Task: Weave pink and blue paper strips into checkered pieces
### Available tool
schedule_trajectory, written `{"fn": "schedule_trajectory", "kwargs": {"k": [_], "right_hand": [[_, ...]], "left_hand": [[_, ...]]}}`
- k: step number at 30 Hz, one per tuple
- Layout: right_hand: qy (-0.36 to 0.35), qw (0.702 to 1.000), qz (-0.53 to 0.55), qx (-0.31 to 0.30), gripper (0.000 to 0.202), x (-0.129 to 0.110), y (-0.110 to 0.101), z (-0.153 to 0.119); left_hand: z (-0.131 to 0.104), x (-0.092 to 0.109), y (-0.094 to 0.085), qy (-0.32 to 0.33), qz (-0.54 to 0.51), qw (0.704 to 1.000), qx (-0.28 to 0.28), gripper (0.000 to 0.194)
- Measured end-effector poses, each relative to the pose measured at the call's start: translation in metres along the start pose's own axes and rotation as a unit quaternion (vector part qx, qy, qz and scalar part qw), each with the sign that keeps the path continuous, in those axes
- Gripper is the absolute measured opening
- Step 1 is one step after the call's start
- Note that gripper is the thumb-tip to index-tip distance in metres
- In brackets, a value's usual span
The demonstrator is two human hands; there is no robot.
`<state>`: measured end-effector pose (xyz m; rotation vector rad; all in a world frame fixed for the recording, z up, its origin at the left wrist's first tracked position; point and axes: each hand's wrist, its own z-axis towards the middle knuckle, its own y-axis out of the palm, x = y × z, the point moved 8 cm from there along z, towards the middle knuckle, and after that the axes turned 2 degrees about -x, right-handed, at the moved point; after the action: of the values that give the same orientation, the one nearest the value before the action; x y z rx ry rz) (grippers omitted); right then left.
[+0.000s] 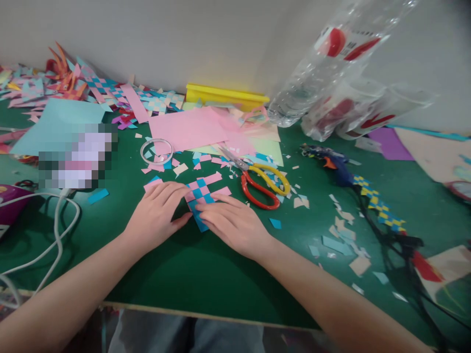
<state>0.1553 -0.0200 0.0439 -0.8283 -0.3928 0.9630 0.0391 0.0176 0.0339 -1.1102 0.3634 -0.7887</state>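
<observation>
A small checkered weave of pink and blue paper strips [200,190] lies on the green table, with loose pink strip ends sticking out at its upper right. My left hand [156,208] holds its left edge between thumb and fingers. From the right, my right hand [235,223] rests its closed fingers over the weave's lower right part, gripping it; its thumb is hidden. A pink and blue paper piece [152,184] shows just behind my left hand. To the right of the weave lie open scissors [253,171] with one red and one yellow handle.
Behind are a clear tape roll [156,152], pink sheets [187,130] and a yellow holder [226,97]. A bottle [312,73] and bagged cups [342,105] stand back right. A glue gun [338,169] and paper scraps [346,235] lie right. A white cable [57,230] runs along the left.
</observation>
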Motion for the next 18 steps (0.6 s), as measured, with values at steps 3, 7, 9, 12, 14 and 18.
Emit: {"fn": "schedule_trajectory", "kwargs": {"k": [3,7,9,12,14,18], "right_hand": [[-0.001,1.000,-0.006,0.006,0.014,0.000,-0.002,0.000],[0.002,1.000,-0.015,0.016,0.013,0.000,-0.005,-0.001],[0.005,1.000,-0.009,0.019,0.011,0.000,-0.006,-0.001],[0.015,1.000,0.000,0.027,0.010,0.001,-0.007,0.000],[0.028,0.999,0.005,0.028,0.009,0.003,-0.007,0.000],[0.075,0.997,0.026,0.021,0.011,0.010,-0.005,-0.001]], "left_hand": [[0.000,-0.001,0.006,0.012,-0.027,1.000,-0.007,0.041],[0.000,-0.002,0.013,0.022,-0.047,0.998,-0.028,0.044],[0.001,-0.001,0.014,0.023,-0.052,0.998,-0.035,0.042],[0.001,-0.001,0.013,0.027,-0.058,0.997,-0.030,0.037],[0.001,0.000,0.012,0.033,-0.063,0.997,-0.026,0.034],[0.000,0.001,0.013,0.035,-0.069,0.997,-0.029,0.037]]}}
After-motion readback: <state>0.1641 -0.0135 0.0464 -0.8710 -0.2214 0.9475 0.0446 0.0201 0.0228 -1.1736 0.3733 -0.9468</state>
